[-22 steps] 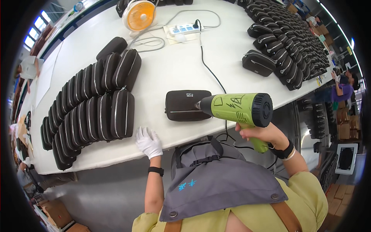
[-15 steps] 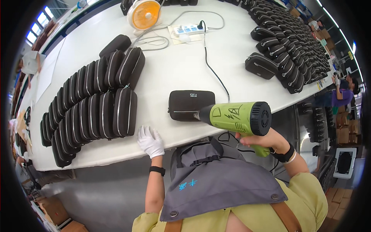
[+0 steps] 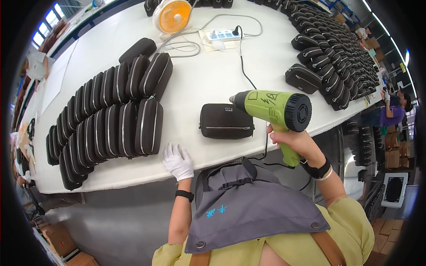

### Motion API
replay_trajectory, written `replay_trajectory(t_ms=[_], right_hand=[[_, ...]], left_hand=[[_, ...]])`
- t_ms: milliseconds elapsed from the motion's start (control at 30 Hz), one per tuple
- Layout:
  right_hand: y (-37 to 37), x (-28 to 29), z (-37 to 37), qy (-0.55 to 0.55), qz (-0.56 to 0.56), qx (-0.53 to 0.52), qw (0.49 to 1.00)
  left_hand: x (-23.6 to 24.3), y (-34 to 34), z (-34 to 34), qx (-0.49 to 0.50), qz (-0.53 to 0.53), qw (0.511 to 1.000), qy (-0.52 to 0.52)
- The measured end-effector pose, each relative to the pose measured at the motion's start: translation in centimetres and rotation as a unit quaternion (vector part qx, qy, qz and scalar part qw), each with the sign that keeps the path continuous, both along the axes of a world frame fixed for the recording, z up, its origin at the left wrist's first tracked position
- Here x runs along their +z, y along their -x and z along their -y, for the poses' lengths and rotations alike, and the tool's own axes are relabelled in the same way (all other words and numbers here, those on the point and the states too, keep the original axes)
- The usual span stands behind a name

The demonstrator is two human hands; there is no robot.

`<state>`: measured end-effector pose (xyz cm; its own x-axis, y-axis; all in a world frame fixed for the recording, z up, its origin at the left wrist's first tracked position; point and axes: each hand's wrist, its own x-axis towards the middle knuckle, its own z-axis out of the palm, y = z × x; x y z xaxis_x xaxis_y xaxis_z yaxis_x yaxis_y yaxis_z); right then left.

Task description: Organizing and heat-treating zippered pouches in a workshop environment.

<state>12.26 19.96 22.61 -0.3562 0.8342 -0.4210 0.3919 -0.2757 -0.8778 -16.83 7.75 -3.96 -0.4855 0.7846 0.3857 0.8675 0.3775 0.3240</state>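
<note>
- Heat gun point(image 3: 274, 109), green with a black rear grille, is held above the near edge of the white table point(image 3: 213, 80), its nozzle pointing left and ending just over the top right corner of the black zip case point(image 3: 226, 121).
- Right hand point(image 3: 296, 141) is wrapped tight around the heat gun's handle, bare, with a black band at the wrist.
- Left hand point(image 3: 178, 160), in a white glove, lies flat on the table's near edge, fingers spread and holding nothing; it sits left of the black zip case and just below the stacked cases.
- Black zip case lies flat and alone, between the two hands, its silver zip running across the front.
- Rows of black cases point(image 3: 106, 119) stand on edge, leaning against each other, well left of the black zip case.
- More black cases point(image 3: 337, 62) are massed to its right, along the table's far side.
- Orange fan point(image 3: 172, 17) and a white power strip point(image 3: 222, 34) sit beyond the black zip case; a black cord point(image 3: 245, 73) runs from the strip towards the heat gun.
</note>
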Motion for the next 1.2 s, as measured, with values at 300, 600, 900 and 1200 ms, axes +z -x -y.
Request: replay_trajectory(t_ms=[300,600,900,1200], right_hand=[[2.3,0.8,1.1,0.125,-0.017,0.147,0.981],[6.0,-0.1,0.0,0.033,-0.01,0.122,0.992],[4.3,0.6,0.7,-0.008,0.018,-0.015,1.0],[-1.3,0.3,5.8,-0.011,-0.031,-0.157,0.987]], left_hand=[[-0.6,0.5,0.2,-0.01,0.015,1.0,-0.021],[-0.3,0.6,0.4,-0.041,0.047,0.998,-0.019],[3.0,0.1,-4.2,-0.091,0.264,0.96,0.012],[5.4,-0.3,-14.1,-0.211,0.54,0.777,0.244]])
